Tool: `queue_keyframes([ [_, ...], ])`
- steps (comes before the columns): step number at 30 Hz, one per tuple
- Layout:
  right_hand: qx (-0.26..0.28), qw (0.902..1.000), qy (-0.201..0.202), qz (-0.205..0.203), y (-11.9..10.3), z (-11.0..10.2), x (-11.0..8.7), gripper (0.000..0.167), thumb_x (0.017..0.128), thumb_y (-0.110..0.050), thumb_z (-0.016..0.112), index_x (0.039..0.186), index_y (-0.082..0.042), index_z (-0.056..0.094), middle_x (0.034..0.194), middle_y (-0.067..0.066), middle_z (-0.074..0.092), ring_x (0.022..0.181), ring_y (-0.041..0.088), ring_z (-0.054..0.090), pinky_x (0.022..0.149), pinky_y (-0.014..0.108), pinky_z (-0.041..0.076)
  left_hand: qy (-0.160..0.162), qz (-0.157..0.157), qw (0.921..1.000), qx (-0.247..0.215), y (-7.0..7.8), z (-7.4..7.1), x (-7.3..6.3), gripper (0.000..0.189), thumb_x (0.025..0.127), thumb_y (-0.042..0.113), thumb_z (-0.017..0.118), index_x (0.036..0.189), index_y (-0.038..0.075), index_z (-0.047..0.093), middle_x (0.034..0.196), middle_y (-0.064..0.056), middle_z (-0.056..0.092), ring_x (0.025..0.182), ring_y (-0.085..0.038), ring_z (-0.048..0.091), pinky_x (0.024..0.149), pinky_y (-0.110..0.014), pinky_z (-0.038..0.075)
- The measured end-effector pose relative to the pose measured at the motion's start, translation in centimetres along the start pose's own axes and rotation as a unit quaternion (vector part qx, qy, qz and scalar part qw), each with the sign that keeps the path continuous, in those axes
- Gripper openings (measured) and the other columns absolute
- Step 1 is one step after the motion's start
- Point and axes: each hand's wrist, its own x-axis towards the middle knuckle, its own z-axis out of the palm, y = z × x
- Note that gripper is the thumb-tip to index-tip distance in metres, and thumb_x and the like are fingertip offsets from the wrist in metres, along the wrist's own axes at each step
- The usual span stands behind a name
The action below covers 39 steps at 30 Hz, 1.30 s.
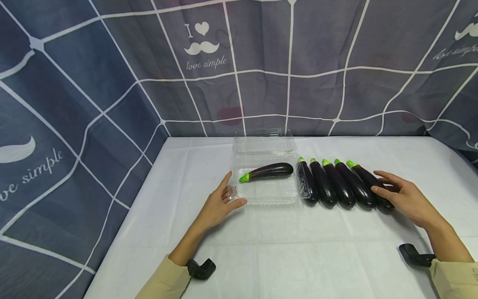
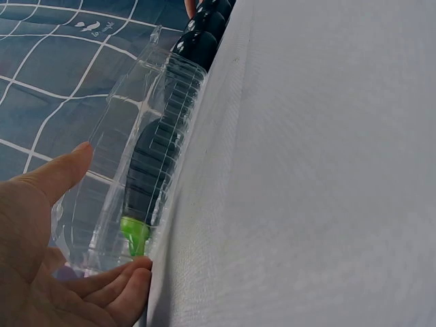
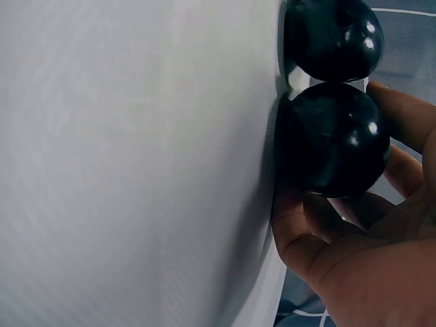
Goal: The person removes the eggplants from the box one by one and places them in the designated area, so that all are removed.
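Note:
A clear plastic clamshell box (image 1: pixel 267 198) lies on the white table, its lid (image 1: pixel 265 145) folded back behind it. One dark eggplant (image 1: pixel 274 169) with a green stem end lies inside, stem to the left. My left hand (image 1: pixel 216 207) holds the box at its left end, thumb toward the front corner and fingers along the side. Several more eggplants (image 1: pixel 339 185) lie side by side to the right of the box. My right hand (image 1: pixel 412 201) grips the rightmost eggplant (image 3: pixel 334 139), its fingers curled around the outer side.
A grey cloth (image 1: pixel 261 95) with white grid lines and printed words hangs behind and at the left of the table (image 1: pixel 280 253). The leftmost eggplant of the row (image 1: pixel 309 185) lies against the box's right edge. Black wrist mounts (image 1: pixel 201 269) stick out below both hands.

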Motion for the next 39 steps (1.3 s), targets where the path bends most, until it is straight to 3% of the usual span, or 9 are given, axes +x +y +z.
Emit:
queue_keyframes([
  [2, 0.003, 1.0, -0.001, 0.0, 0.02, 0.05, -0.1, 0.064, 0.1, -0.03, 0.061, 0.149, 0.004, 0.037, 0.134, 0.039, 0.044, 0.103, 0.006, 0.048, 0.066, 0.008, 0.036, 0.0, 0.001, 1.0, 0.002, 0.0, 0.04, -0.05, 0.098, 0.086, 0.041, 0.078, 0.16, 0.028, 0.016, 0.15, -0.024, 0.036, 0.137, -0.03, 0.041, 0.108, -0.035, 0.04],
  [5, 0.007, 1.0, 0.004, -0.005, 0.16, 0.16, -0.2, 0.061, 0.1, -0.028, 0.062, 0.147, 0.005, 0.04, 0.132, 0.038, 0.045, 0.096, -0.01, 0.04, 0.066, 0.009, 0.037, -0.001, 0.007, 1.0, 0.0, -0.05, 0.11, -0.11, 0.098, 0.086, 0.041, 0.078, 0.16, 0.026, 0.016, 0.15, -0.025, 0.036, 0.137, -0.032, 0.04, 0.108, -0.037, 0.04],
  [13, 0.008, 0.9998, 0.012, -0.015, 0.17, 0.35, -0.26, 0.055, 0.1, -0.026, 0.061, 0.142, 0.006, 0.046, 0.134, 0.032, 0.049, 0.094, -0.015, 0.04, 0.068, 0.007, 0.037, -0.001, 0.003, 1.0, -0.008, -0.07, 0.11, -0.06, 0.097, 0.086, 0.04, 0.078, 0.16, 0.028, 0.017, 0.15, -0.025, 0.037, 0.136, -0.031, 0.041, 0.108, -0.035, 0.04],
  [39, 0.019, 0.9998, 0.006, -0.003, -0.17, 0.4, -0.32, 0.06, 0.101, -0.029, 0.06, 0.147, 0.005, 0.04, 0.133, 0.037, 0.046, 0.097, -0.008, 0.039, 0.067, 0.009, 0.037, 0.002, 0.001, 1.0, 0.002, 0.22, 0.02, -0.15, 0.097, 0.086, 0.041, 0.078, 0.16, 0.027, 0.017, 0.149, -0.021, 0.04, 0.136, -0.029, 0.042, 0.108, -0.037, 0.04],
])
